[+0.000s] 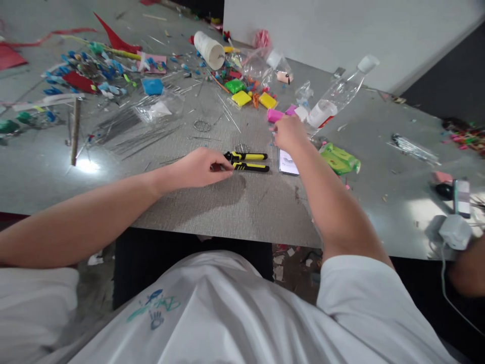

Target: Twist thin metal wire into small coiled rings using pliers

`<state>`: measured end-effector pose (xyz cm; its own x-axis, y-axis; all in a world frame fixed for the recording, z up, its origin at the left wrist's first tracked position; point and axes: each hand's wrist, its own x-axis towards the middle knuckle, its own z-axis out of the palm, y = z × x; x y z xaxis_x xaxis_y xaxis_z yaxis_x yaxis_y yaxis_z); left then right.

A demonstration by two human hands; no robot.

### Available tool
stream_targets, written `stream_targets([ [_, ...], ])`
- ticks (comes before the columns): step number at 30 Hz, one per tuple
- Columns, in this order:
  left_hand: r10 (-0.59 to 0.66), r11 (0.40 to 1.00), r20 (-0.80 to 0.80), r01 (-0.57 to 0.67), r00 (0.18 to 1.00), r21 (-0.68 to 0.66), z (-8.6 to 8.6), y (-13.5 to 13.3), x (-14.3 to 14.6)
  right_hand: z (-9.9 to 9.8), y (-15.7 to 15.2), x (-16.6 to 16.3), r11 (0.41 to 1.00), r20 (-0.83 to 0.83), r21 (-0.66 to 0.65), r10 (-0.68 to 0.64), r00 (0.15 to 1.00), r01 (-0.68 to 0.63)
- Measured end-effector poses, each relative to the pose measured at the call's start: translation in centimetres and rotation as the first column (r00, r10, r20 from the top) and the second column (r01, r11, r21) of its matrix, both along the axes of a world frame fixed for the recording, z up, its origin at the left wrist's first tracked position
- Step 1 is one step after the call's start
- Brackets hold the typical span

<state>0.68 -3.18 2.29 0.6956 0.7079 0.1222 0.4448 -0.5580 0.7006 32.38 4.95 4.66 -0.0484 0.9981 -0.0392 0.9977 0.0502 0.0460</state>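
Pliers lie touching the left hand, near the right hand.

Left hand curled low; right hand outstretched.

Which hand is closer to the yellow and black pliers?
The left hand. Its fingers rest on the head end of the yellow and black pliers. The right hand is beyond the handle ends, up and to the right, by the pink block.
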Motion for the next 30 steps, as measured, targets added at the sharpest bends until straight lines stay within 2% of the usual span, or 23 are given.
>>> stream_targets([
  [7,0.002,1.0,-0.032,-0.002,0.999,0.01,0.0,0.0,0.1,-1.9,3.3,0.0,0.995,-0.23,0.087,0.057,0.972,-0.038],
  [11,0.004,1.0,-0.031,-0.004,1.0,0.019,0.1,-0.1,0.2,-2.1,3.4,-2.4,0.981,-0.318,0.133,0.18,0.931,-0.144],
  [15,0.002,1.0,-0.024,-0.002,1.0,0.011,0.2,-0.2,0.2,-1.3,2.3,-3.8,0.976,-0.444,0.094,0.217,0.87,-0.195],
  [17,0.003,1.0,-0.027,-0.003,1.0,0.01,0.1,-0.2,0.2,-0.6,1.5,-2.9,0.985,-0.408,0.115,0.164,0.898,-0.128],
  [19,0.005,1.0,-0.026,-0.004,1.0,0.009,0.1,-0.2,0.2,0.1,0.4,-1.4,0.995,-0.319,0.099,0.002,0.948,0.031],
  [21,0.005,1.0,-0.023,-0.005,1.0,0.006,0.0,-0.2,0.2,0.6,-0.8,0.2,0.979,-0.207,0.038,-0.189,0.96,0.201],
  [23,0.004,1.0,-0.021,-0.004,1.0,0.007,-0.1,-0.2,0.1,1.0,-1.9,1.2,0.948,-0.104,-0.086,-0.316,0.943,0.308],
  [26,0.006,1.0,-0.021,-0.006,1.0,0.01,-0.1,-0.2,0.1,1.4,-3.0,1.5,0.911,-0.051,-0.206,-0.374,0.926,0.357],
  [30,0.006,1.0,-0.019,-0.006,1.0,-0.018,-0.1,-0.1,0.0,1.5,-3.4,1.0,0.908,-0.089,-0.19,-0.395,0.914,0.374],
])
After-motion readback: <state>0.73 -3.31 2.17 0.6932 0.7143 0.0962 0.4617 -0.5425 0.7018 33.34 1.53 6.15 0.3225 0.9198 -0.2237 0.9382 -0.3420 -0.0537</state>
